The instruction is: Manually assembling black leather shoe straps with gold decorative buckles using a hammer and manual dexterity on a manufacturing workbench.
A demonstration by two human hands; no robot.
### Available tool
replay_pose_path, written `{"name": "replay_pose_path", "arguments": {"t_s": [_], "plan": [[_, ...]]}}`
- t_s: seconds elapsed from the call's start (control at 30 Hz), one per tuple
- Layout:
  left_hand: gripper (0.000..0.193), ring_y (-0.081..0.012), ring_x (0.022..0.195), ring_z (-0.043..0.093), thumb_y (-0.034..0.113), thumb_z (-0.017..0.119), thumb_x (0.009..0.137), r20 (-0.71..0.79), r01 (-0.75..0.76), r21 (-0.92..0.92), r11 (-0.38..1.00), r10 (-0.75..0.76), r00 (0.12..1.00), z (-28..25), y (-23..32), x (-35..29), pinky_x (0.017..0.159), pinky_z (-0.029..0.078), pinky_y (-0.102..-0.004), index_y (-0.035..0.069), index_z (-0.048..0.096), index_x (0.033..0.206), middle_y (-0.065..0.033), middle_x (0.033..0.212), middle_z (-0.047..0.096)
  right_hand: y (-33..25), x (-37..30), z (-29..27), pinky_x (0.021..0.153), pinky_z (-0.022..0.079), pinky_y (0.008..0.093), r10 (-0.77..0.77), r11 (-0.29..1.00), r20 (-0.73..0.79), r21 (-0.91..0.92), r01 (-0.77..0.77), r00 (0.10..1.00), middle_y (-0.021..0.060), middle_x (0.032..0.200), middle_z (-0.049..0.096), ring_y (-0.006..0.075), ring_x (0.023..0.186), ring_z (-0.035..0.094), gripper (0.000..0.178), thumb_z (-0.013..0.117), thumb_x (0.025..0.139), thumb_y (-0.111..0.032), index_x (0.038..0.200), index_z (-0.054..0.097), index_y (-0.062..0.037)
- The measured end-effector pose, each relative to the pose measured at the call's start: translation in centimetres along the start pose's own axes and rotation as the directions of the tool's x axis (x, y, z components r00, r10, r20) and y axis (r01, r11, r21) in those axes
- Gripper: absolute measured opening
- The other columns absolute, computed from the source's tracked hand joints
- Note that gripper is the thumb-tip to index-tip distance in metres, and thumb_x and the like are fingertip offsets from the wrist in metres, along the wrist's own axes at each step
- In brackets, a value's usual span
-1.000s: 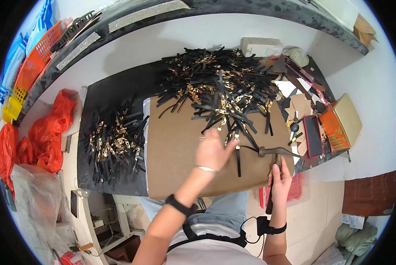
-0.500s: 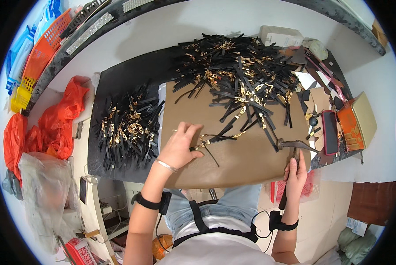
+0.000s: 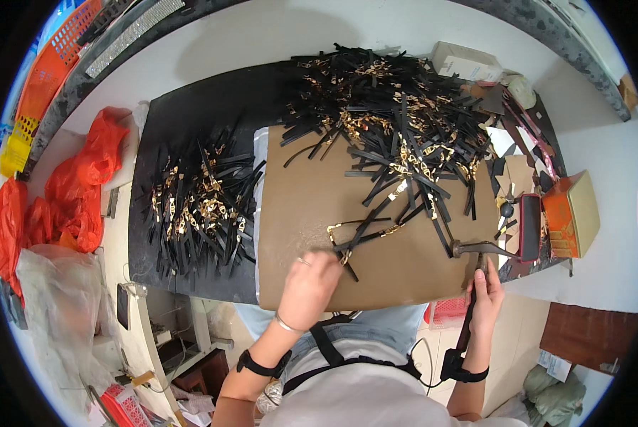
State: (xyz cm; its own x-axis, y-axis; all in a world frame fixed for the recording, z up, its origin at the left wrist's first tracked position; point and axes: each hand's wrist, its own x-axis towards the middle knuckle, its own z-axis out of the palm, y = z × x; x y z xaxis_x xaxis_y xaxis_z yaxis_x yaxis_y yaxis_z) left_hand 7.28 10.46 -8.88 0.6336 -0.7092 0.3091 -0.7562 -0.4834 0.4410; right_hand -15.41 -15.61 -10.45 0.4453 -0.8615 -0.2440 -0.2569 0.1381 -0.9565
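Observation:
My left hand (image 3: pixel 312 286) is over the brown mat, its fingers curled in and their tips hidden. Right beside those fingers lie black straps with gold metal links (image 3: pixel 346 255), and whether the hand holds one I cannot make out. At the mat's right edge, my right hand (image 3: pixel 485 293) is closed round the handle of a hammer (image 3: pixel 484 248). The hammer's metal head lies crosswise above my fingers, its thin end towards the phone. A large heap of similar straps (image 3: pixel 397 107) covers the far side of the mat.
A second strap pile (image 3: pixel 203 206) lies on the black tabletop (image 3: pixel 191 114) left of the brown mat (image 3: pixel 418 277). To the right are a red-edged phone (image 3: pixel 529 226), an orange box (image 3: pixel 565 213) and scraps. Red plastic bags (image 3: pixel 84 171) hang at the left; a pale box (image 3: pixel 467 62) stands behind.
My left hand has moved right and nearer my body, its spread fingers now curled. The straps beside it have shifted and turned. My right hand still grips the hammer, slightly lower and further right.

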Motion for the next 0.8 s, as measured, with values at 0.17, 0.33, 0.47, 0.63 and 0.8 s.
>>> {"name": "replay_pose_path", "arguments": {"t_s": [0.17, 0.33, 0.47, 0.63, 0.8], "plan": [[0.005, -0.0267, 0.08, 0.062, 0.008, 0.073, 0.085, -0.049, 0.116, -0.264, 0.958, -0.133, 0.99, 0.4, -0.1, 0.1, 0.075, 0.049, -0.0395, 0.006, 0.069, 0.087, -0.008, 0.086, 0.065, -1.7, -0.9, 1.3, 0.048, 0.036, 0.0195, -0.003, 0.995, 0.042, -0.101, 0.008, 0.999, -0.0033, 0.072, 0.055, 0.0036, 0.054, 0.044, 0.049, 0.062, 0.101, -0.017, 0.147, 0.049, -0.0027], [0.008, -0.0306, 0.07, 0.068, 0.01, 0.07, 0.089, -0.191, 0.247, -0.146, 0.958, -0.273, 0.943, 2.8, -2.0, 3.5, 0.064, 0.054, -0.0386, 0.002, 0.068, 0.088, -0.0144, 0.081, 0.069, -3.1, -1.3, 3.9, 0.048, 0.038, 0.0203, -0.058, 0.994, 0.205, -0.083, 0.077, 0.977, -0.0012, 0.073, 0.057, 0.0055, 0.056, 0.048, 0.05, 0.061, 0.101, -0.014, 0.148, 0.048, -0.0006], [0.011, -0.0282, 0.067, 0.07, 0.013, 0.069, 0.089, -0.072, 0.449, -0.319, 0.835, -0.494, 0.867, 1.3, -2.3, 3.1, 0.063, 0.054, -0.0371, 0.003, 0.069, 0.088, -0.013, 0.076, 0.071, -4.5, -3.0, 6.4, 0.053, 0.038, 0.0187, -0.042, 0.992, 0.38, -0.093, 0.083, 0.924, -0.0039, 0.079, 0.057, 0.0039, 0.061, 0.047, 0.05, 0.066, 0.098, -0.011, 0.145, 0.052, -0.0016], [0.02, -0.0147, 0.059, 0.066, 0.017, 0.065, 0.097, 0.234, 0.646, -0.523, 0.556, -0.634, 0.737, -2.0, -5.7, 0.8, 0.059, 0.052, -0.0287, -0.002, 0.07, 0.095, -0.0091, 0.071, 0.071, -3.3, -4.6, 8.5, 0.088, 0.051, 0.0298, -0.092, 0.928, 0.484, -0.275, 0.251, 0.87, 0.0157, 0.105, 0.074, 0.0166, 0.093, 0.066, 0.042, 0.073, 0.092, -0.009, 0.13, 0.062, 0.0059], [0.018, -0.0086, 0.064, 0.065, 0.011, 0.065, 0.097, 0.426, 0.654, -0.734, 0.183, -0.625, 0.653, -1.2, -7.2, -2.6, 0.061, 0.052, -0.0237, -0.005, 0.067, 0.105, -0.0067, 0.078, 0.071, -4.1, -5.0, 9.6, 0.088, 0.051, 0.0298, -0.114, 0.892, 0.568, -0.302, 0.336, 0.815, 0.0195, 0.109, 0.073, 0.0177, 0.093, 0.068, 0.043, 0.073, 0.091, -0.01, 0.129, 0.062, 0.0061]]}}
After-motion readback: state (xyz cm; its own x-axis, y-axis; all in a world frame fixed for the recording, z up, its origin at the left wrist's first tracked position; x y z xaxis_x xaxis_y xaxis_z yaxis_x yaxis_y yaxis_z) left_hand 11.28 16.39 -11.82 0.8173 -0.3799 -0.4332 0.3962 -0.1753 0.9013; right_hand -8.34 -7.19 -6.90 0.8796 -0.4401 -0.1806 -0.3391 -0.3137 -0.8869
